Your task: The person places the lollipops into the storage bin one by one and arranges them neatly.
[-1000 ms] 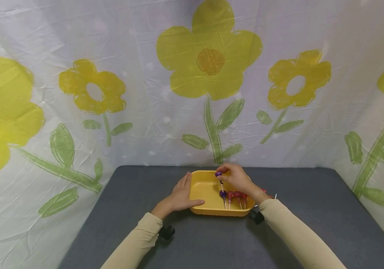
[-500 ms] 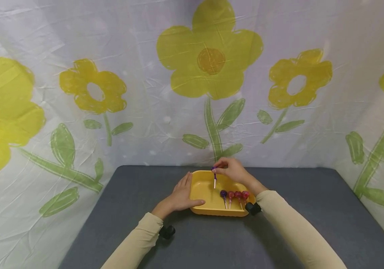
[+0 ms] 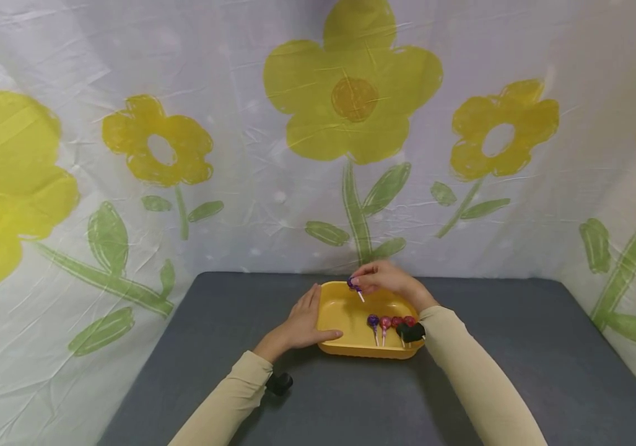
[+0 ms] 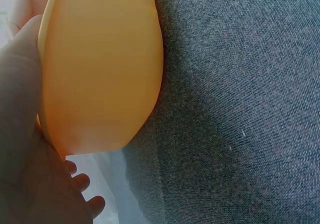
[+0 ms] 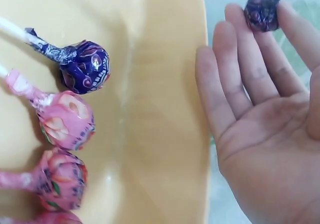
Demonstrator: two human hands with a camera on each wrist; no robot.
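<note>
Behind the dark grey bench [image 3: 318, 402] hangs a pale cloth [image 3: 245, 124] printed with yellow flowers. From the left, a beige sleeve [image 3: 236, 387] leads to the left hand [image 3: 300, 323], spread wide, its fingers straight along the left end of the yellow tray [image 3: 340, 311] and its thumb across the near corner. Next, up at the tray's far rim, a purple-wrapped lollipop [image 3: 352, 284] is pinched between the thumb and fingers of the right hand [image 3: 387, 277], its white stick slanting down to the right. Inside the tray, nearer, lies a row: a second purple lollipop [image 3: 373, 320], then three pinkish-red lollipops [image 3: 386, 322] (a black wrist device [image 3: 410, 332] partly covers the last two), sticks toward the near wall. Rightmost comes the other beige sleeve [image 3: 474, 365].
</note>
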